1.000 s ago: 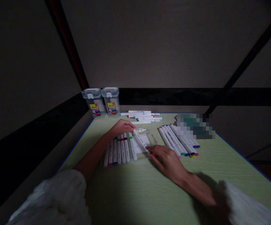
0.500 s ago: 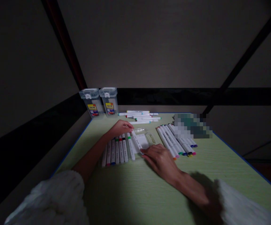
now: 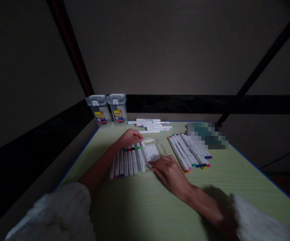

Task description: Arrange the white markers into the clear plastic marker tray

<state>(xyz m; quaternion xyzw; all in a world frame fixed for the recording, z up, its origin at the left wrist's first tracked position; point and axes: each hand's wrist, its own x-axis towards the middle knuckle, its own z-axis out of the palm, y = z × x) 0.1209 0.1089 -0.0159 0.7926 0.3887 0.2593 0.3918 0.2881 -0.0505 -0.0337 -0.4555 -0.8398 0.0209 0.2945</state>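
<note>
A flat clear plastic case point(image 3: 158, 151) lies on the pale green table point(image 3: 145, 207), its left part filled by a row of several white markers point(image 3: 126, 162) with coloured caps. One more white marker point(image 3: 145, 152) lies at the right end of that row. My left hand point(image 3: 130, 137) is curled over the far ends of the markers, fingertips on this marker's top end. My right hand point(image 3: 170, 171) has its fingers pressed together on the marker's near end. White fluffy sleeves cover both forearms.
Two upright clear boxes point(image 3: 98, 108) point(image 3: 118, 107) with yellow labels stand at the back left. Several loose markers point(image 3: 152, 124) lie behind the case, and another row of markers point(image 3: 189, 152) lies to its right. A blurred patch point(image 3: 206, 135) sits at the back right.
The marker held between both hands has swung from a diagonal across the case to lie alongside the row. My right hand moved left with its near end.
</note>
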